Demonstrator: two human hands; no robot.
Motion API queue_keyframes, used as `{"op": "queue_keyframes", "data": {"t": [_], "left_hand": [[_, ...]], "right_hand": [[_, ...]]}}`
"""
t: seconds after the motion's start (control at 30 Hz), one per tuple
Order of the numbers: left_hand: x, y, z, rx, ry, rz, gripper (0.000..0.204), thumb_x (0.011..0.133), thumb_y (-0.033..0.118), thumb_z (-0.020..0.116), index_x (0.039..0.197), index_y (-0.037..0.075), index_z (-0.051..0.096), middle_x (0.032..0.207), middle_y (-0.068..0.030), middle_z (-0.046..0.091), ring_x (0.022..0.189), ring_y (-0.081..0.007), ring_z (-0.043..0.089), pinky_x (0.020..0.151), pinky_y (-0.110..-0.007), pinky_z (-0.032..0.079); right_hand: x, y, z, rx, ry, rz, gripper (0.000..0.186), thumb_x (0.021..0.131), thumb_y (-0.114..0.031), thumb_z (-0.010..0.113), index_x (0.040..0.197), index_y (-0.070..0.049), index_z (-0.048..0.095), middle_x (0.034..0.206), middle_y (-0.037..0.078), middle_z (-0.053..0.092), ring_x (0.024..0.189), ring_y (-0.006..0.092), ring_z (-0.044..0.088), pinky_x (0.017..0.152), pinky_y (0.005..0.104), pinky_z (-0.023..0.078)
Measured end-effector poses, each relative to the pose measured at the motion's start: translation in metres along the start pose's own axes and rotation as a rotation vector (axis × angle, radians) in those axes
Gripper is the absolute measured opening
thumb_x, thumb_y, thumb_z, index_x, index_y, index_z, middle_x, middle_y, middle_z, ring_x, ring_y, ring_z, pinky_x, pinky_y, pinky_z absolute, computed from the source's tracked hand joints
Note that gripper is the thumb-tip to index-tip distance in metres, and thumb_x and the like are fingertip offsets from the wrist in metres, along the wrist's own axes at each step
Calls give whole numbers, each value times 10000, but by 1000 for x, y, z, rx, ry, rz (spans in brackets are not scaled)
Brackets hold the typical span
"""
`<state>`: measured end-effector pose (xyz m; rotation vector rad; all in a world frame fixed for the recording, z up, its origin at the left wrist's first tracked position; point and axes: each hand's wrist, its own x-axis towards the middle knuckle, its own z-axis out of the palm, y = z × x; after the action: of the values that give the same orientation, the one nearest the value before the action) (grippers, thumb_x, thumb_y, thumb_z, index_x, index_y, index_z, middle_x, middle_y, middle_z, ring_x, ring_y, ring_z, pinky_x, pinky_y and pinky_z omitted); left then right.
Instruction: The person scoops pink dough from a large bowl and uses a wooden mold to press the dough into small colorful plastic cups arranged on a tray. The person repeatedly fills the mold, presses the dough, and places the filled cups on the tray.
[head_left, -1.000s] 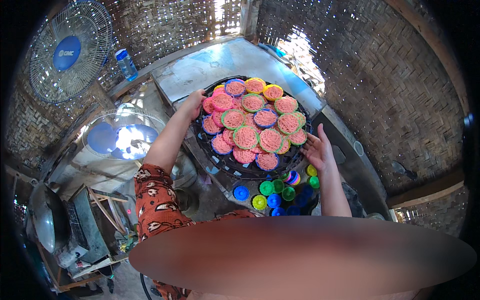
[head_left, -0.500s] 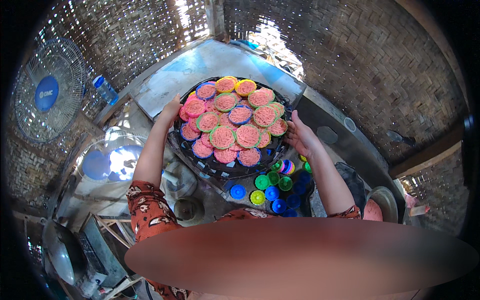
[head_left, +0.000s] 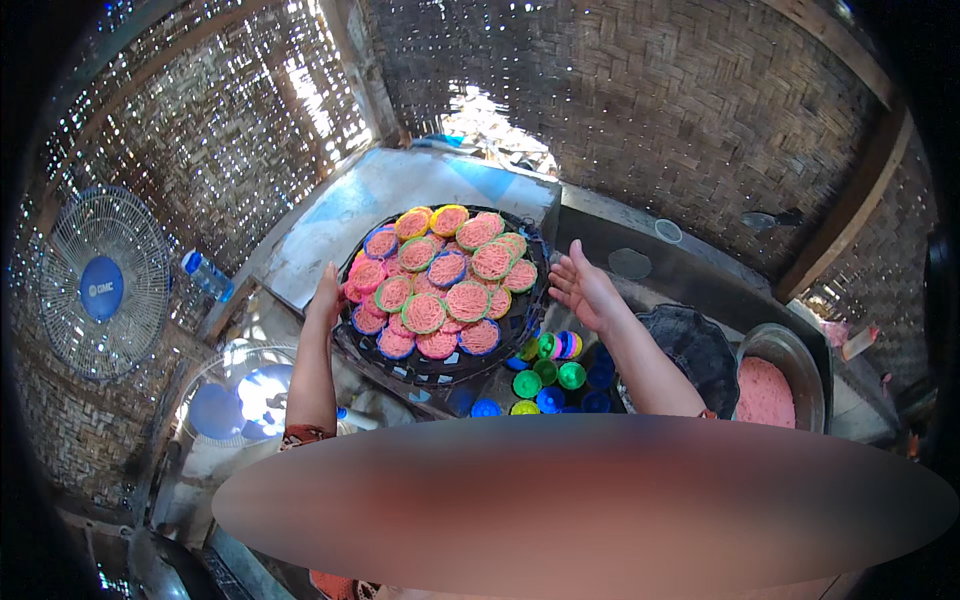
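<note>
A round black woven tray rests on the worktop, heaped with pink, noodle-like cakes in shallow round moulds rimmed blue, green, yellow and pink. At the tray's left rim is my left hand, seen nearly edge-on with its thumb stretched out; some of its fingers are hidden. My right hand is open beside the right rim, palm toward the tray, fingers spread and holding nothing. Close to the tray's near right side stand several small plastic cups in green, blue and yellow.
A metal pot of pink dough stands at the right, beside a dark wavy-edged basin. To the left are a fan, a water bottle and a netted cover. Woven walls enclose the far side.
My view has turned, so the tray sits lower and further left in it. My right hand has drawn slightly away from the rim; the left stays beside its side of the tray.
</note>
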<state>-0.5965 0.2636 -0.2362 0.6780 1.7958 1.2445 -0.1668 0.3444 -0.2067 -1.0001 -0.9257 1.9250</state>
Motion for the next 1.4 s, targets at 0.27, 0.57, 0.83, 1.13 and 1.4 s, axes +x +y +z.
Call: {"op": "queue_keyframes", "data": {"t": [0.27,0.57,0.83,1.13,1.4], "left_hand": [[28,-16,-19,34,-59,5,677,865,530,233,1388,139,50,959,-96,619,821,-181,554,757,-333,372],[49,-33,-39,77,-84,2,575,865,524,263,1262,118,353,1045,-103,591,953,-206,514,861,-387,331],[87,-37,-5,-3,-340,235,558,899,418,308,1233,-17,412,1111,-147,530,1038,-256,495,908,-355,371],[-69,19,179,455,193,792,460,894,316,368,1193,-29,424,1106,-172,528,1023,-269,507,902,-368,380],[-262,29,244,57,565,1256,377,890,224,423,1158,-40,435,1101,-195,527,1010,-281,518,897,-380,388]], "right_hand": [[-64,5,-24,189,8,-85,747,812,-554,468,1243,38,316,1130,119,472,1001,184,490,851,320,429],[-155,22,-50,301,63,-241,762,834,-546,416,1291,42,254,1258,196,401,1147,257,434,903,357,418],[-208,71,-44,317,120,-191,826,812,-595,399,1312,40,226,1256,196,404,1131,245,453,930,341,395],[-298,141,-63,363,134,-126,754,844,-564,378,1297,28,265,1133,180,508,993,218,552,814,326,469],[-524,249,-135,428,752,-259,484,839,-416,537,1127,-31,488,953,66,572,831,133,582,717,268,498]]}}
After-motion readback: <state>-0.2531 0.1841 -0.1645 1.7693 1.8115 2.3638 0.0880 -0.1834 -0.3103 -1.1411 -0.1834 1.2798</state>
